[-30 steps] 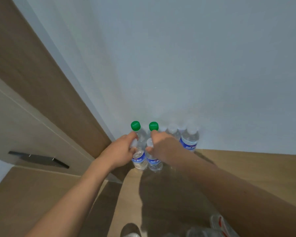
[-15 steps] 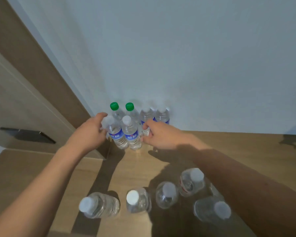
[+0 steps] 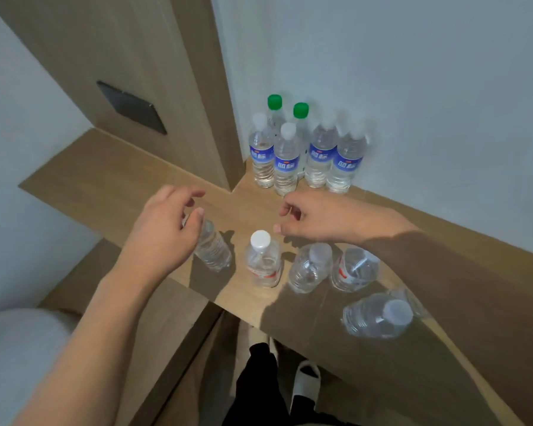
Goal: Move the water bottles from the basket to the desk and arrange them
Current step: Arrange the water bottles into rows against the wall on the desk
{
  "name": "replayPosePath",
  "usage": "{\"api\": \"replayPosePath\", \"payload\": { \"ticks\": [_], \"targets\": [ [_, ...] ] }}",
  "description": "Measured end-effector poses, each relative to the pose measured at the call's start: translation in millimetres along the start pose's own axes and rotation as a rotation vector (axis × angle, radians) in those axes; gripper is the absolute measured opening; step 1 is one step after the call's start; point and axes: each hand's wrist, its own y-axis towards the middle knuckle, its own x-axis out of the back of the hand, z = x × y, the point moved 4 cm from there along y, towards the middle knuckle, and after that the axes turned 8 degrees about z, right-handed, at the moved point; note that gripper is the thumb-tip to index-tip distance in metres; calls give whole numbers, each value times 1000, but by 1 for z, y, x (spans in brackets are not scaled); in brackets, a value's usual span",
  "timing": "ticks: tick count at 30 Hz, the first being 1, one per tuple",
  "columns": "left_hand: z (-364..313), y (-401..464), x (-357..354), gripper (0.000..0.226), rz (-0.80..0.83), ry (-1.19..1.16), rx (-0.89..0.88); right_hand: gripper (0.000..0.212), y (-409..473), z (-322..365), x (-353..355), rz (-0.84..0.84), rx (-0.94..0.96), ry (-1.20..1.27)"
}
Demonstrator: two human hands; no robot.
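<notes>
Six bottles stand grouped in the desk's back corner: two green-capped ones (image 3: 274,101) behind several blue-labelled ones (image 3: 286,158). Nearer the front edge of the wooden desk (image 3: 111,173) stand several clear bottles, among them a white-capped one with a red label (image 3: 262,259) and one at the right (image 3: 379,315). My left hand (image 3: 166,229) curves over the top of the leftmost front bottle (image 3: 213,250), hiding its cap. My right hand (image 3: 320,218) hovers with loosely curled fingers above the desk, between the two groups, holding nothing. No basket is in view.
A wooden panel with a dark plate (image 3: 130,107) rises left of the back corner, and a pale wall runs behind the desk. A white rounded object (image 3: 13,348) sits at the lower left. My legs and a white slipper (image 3: 305,382) show below the desk's edge.
Both hands have let go of the two blue-labelled bottles in the back corner and drawn back toward the front bottles. The view has tilted down and pulled away.
</notes>
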Motion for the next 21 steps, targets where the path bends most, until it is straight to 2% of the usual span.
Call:
{"api": "replayPosePath", "payload": {
  "ticks": [4, 8, 11, 14, 15, 17, 21],
  "targets": [
    [7, -32, -13, 33, -33, -62, 36, 46, 7, 8, -12, 106, 10, -181],
    [-25, -29, -38, 45, 147, -85, -51, 42, -13, -23, 1, 110, -164, -232],
    [-45, -18, -61, 57, 294, 41, -52, 41, -34, -47, 7, 126, -311, -263],
    [-49, -8, -79, 48, 377, 240, 5, 53, -54, -61, -2, 244, -464, -317],
    [-50, -2, -81, 44, 395, 275, 27, 50, -57, -64, -7, 271, -478, -305],
    [-52, 8, -83, 36, 430, 298, 60, 37, -60, -70, -14, 213, -449, -252],
    [-63, 27, -77, 29, 451, 386, 10, 30, -66, -83, -7, 39, -371, -215]
  ]
}}
